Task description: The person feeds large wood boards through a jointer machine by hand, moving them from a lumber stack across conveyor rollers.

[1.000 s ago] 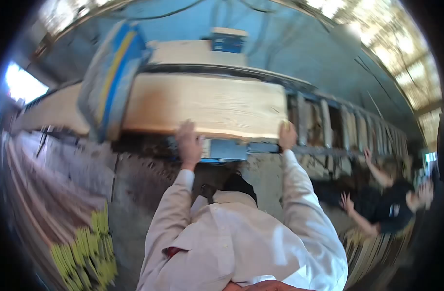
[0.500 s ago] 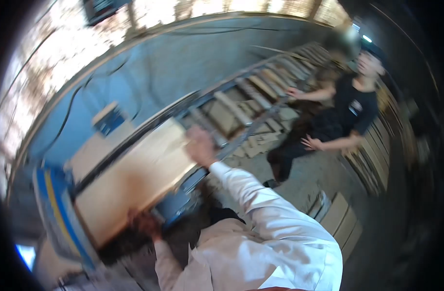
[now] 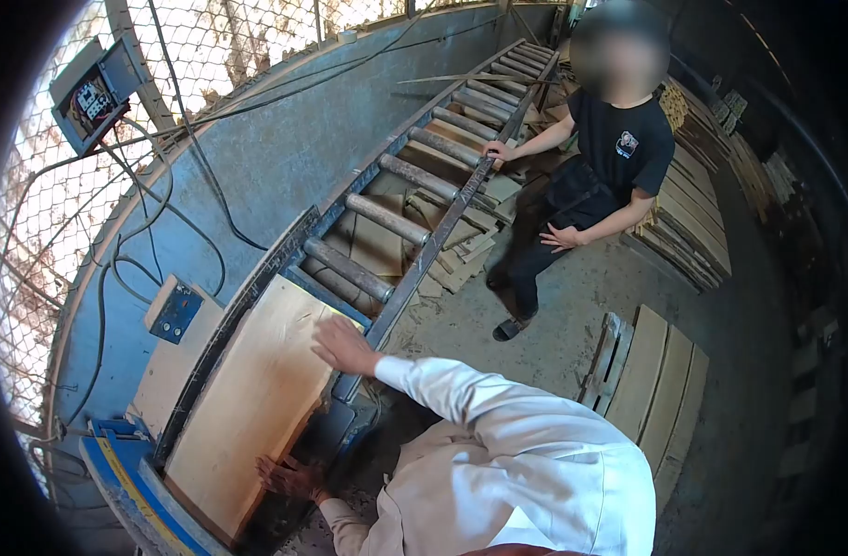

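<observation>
A wide, pale wooden board lies on the machine bed, one end beside the blue machine part with a yellow stripe. My right hand rests on the board's upper right corner, fingers stretched out over its top. Lower down, my left hand touches the board's near long edge with fingers apart. Neither hand is wrapped round anything. Along the board's far side runs a dark metal fence.
A roller conveyor extends from the board's far end. Beside it a co-worker has one hand on the rail. Stacked planks lie on the floor at right. A control box and an open electrical box stand at left.
The view has shifted and sharpened, so the board and conveyor sit lower in the picture. Both my hands remain at the board. The co-worker's hand stays on the rail.
</observation>
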Demonstrator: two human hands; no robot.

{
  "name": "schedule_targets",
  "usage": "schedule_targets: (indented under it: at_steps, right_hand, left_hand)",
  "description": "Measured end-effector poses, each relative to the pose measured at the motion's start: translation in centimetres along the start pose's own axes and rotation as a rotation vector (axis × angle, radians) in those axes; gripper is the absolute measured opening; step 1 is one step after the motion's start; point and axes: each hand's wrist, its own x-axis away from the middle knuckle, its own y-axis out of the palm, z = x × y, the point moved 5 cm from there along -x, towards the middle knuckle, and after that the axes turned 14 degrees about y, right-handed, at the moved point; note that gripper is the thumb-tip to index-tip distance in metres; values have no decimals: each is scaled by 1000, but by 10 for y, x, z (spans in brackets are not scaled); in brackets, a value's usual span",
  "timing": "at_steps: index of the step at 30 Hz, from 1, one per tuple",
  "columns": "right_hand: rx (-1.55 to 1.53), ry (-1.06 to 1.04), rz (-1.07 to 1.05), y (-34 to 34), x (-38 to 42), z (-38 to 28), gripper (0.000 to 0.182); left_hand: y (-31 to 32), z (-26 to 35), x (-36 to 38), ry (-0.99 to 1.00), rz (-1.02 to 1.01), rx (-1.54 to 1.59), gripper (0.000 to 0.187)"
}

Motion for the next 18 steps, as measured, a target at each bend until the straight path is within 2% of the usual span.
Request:
schedule_targets:
  at_steps: [2,6,8,9,10,11,12,13,15,16,18]
  right_hand:
    - [-67,-57,-229,-1,31,-14,19]
    - [-125,-110,-247,-3,72,-33,20]
    - [14,1,-443,30,94,-20,21]
    - [82,-35,-477,27,92,-20,20]
    - [42,-33,-489,36,97,-11,17]
    - [100,-8,-610,25,86,-24,15]
    - [-114,31,-431,25,89,-15,16]
    - [-110,20,-503,31,86,-14,16]
    - [-138,-55,-441,26,79,-23,14]
    - [-167,-22,-428,32,80,-21,23]
    - [-157,-63,-448,34,80,-26,17]
  left_hand:
    - [-3,3,-2,-20,8,5,51]
    - [8,-2,-6,-32,-10,-24,50]
    - [29,-17,10,67,106,109,58]
    - [33,-5,20,282,76,63,51]
    - [35,-8,21,321,164,44,80]
    - [58,-15,39,322,75,74,50]
    - [105,-39,69,150,-61,159,54]
    - [39,-8,23,-25,52,342,58]
    - [55,-13,31,-74,-1,188,59]
    - [43,-9,24,-109,-63,92,62]
    - [30,-9,17,-138,29,166,59]
